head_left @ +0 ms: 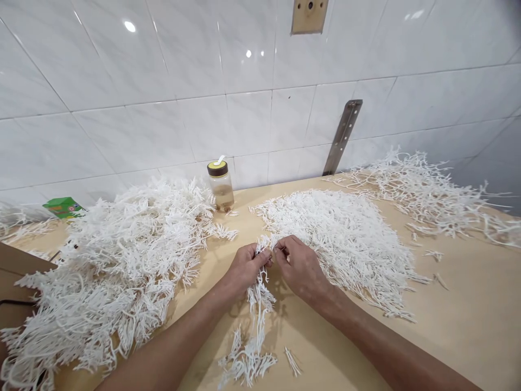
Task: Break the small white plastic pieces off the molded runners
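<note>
My left hand (pixel 245 267) is closed around a stringy white branched strand (pixel 261 297), which hangs down from my fingers toward the table. Close beside it, my right hand (pixel 300 265) has thumb and forefinger pinched together at the strand's upper part; what lies between those fingertips is too small to make out. Below the hands a loose white clump (pixel 250 364) lies on the table, with a small bundle of thin white sprigs (pixel 292 362) to its right. Just beyond my right hand spreads a broad pile of white sprigs (pixel 337 228).
A big tangled white heap (pixel 134 260) covers the table's left side. At the back stand a lidded jar with brownish liquid (pixel 223 193) and a metal bracket (pixel 344 136) against the tiled wall. Longer white strands (pixel 423 190) lie at the right; a green box (pixel 63 207) sits far left.
</note>
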